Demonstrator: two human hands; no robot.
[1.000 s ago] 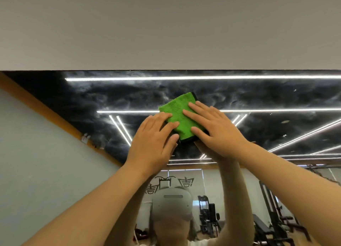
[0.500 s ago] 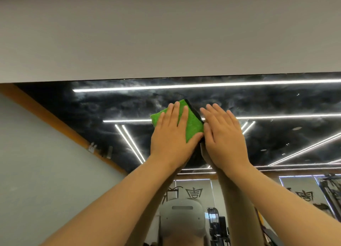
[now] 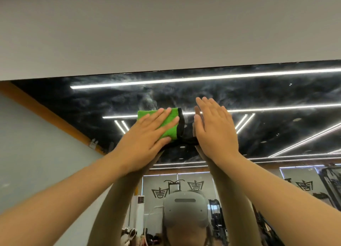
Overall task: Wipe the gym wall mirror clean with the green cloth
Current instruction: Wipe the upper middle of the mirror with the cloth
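Wiping stage: left grip (image 3: 145, 137), fingers straight, presses the folded green cloth (image 3: 168, 129) on the smeared gym wall mirror (image 3: 276, 91). The right grip (image 3: 215, 129) lies flat and empty at the cloth's 3 o'clock. The next move probably calls for a firm sweep toward 12 o'clock.

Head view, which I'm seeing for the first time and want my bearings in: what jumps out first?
The bright green cloth sits high on the mirror, just below its top edge, pressed flat under the left hand. The right hand lies open on the glass just right of the cloth. Around them the dark upper glass is cloudy with whitish smears.
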